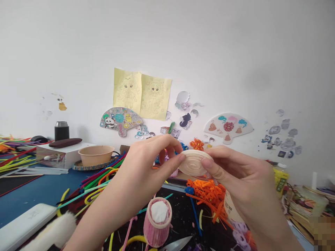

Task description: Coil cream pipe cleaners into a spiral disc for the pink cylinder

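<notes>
Both my hands hold a cream coiled disc (194, 163) of wound pipe cleaner up in front of me. My left hand (146, 167) pinches its left edge with the fingertips. On the right edge, my right hand (235, 174) grips it between thumb and fingers. Below them stands a small pink wrapped cup (157, 226) with a white top. A heap of orange pipe cleaner pieces (209, 195) lies under my right hand.
Several coloured pipe cleaners (99, 179) spread across the dark mat and the blue table. A tan bowl (96, 154), a black flask (61, 131), a white case (23, 225) and scissor blades (176, 244) sit around. Drawings and stickers hang on the wall.
</notes>
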{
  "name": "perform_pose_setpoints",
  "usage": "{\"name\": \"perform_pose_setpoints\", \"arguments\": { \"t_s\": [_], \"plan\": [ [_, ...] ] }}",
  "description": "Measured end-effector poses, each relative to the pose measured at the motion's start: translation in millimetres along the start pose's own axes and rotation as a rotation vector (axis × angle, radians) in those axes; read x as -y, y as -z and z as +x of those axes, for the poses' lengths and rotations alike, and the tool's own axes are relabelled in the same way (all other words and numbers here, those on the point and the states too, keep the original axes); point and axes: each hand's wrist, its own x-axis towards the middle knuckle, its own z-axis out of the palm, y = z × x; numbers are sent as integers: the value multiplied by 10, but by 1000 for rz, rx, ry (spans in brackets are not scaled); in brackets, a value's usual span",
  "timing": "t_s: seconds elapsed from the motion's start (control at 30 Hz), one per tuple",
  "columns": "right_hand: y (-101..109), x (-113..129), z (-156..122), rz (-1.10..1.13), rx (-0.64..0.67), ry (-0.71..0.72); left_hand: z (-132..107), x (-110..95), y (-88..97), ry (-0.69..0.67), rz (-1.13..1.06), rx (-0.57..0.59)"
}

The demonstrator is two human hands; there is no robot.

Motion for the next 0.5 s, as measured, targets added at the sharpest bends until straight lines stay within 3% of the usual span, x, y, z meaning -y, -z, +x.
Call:
{"name": "perform_pose_setpoints", "arguments": {
  "t_s": [0.33,0.5],
  "plan": [
    [-20,20,-16,-84,-93,16,-18,-43,2,-17,-10,-17],
    [-38,-10,4,18,-112,-15,-17,-25,-27,19,-38,-3]
  ]
}}
